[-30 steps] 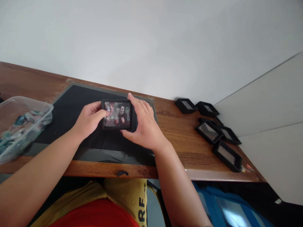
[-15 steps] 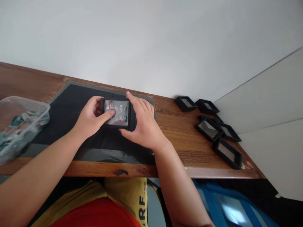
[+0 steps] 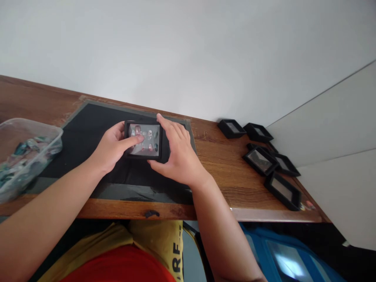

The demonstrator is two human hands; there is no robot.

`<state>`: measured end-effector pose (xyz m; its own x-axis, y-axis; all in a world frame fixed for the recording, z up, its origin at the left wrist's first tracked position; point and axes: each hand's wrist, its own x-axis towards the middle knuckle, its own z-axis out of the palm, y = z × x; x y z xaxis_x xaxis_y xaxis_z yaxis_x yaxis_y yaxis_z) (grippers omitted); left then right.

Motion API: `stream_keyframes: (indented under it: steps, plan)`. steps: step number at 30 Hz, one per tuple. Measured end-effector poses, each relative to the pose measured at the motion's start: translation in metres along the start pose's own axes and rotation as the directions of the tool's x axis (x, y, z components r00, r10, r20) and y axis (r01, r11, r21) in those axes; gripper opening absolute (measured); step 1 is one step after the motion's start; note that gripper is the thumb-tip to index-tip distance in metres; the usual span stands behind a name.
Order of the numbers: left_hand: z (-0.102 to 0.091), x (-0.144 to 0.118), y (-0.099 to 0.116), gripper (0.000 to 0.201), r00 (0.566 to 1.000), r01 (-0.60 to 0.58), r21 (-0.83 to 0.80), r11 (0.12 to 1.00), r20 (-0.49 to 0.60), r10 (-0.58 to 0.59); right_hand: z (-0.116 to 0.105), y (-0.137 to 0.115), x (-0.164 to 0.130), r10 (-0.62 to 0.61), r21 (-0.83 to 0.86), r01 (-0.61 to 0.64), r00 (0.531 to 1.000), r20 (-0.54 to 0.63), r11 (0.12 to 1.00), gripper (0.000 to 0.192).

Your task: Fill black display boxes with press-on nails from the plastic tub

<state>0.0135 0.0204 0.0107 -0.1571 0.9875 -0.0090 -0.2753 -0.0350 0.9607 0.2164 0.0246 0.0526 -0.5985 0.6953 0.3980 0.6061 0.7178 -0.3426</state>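
A small black-rimmed box (image 3: pixel 143 156) lies over the black mat, its pale inside facing up. Several small glossy pieces that look like press-on nails (image 3: pixel 150 147) sit in rows inside it, some pinkish, some dark green. My left hand (image 3: pixel 113 143) grips the box's left side, with the thumb reaching over the rim and pressing on the pieces; its other fingers are partly hidden. My right hand (image 3: pixel 178 150) spans the right side, thumb at the near edge and index finger at the far edge.
A clear plastic tub (image 3: pixel 55 135) with shiny wrapped pieces stands at the left. Several black boxes (image 3: pixel 260 160) lie at the right of the wooden table (image 3: pixel 217 164). The black mat (image 3: pixel 88 129) is taped down. A white wall (image 3: pixel 176 58) rises behind.
My left thumb has slid slightly right over the pieces, and my left fingers have shifted a little at the box's edge. My right hand stays almost still.
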Motion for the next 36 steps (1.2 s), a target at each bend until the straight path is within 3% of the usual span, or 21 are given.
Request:
stream_keyframes:
  steps: [9,15,25,36]
  plan:
    - [-0.0013,0.0004,-0.0018,0.05,1.0,-0.007,-0.034,0.999,-0.002,0.007,0.0004,0.0006,0.0001,0.0,0.0,0.0,1.0,-0.003,1.0,0.1]
    - [-0.0008,-0.0002,0.0003,0.053,0.996,0.084,-0.065,0.994,0.01,-0.083,0.0011,0.0008,-0.0004,-0.013,-0.001,0.013,1.0,-0.011,1.0,0.099]
    - [-0.0017,-0.0006,0.001,0.045,0.995,0.099,-0.1,0.99,0.042,-0.095,0.0005,-0.0004,-0.0004,-0.011,0.008,0.011,1.0,-0.004,1.0,0.097]
    - [0.0019,-0.0006,0.0035,0.051,0.994,0.08,0.008,0.997,-0.079,-0.079,0.0024,-0.0015,-0.0008,-0.038,0.024,0.037,0.999,0.016,0.999,0.098]
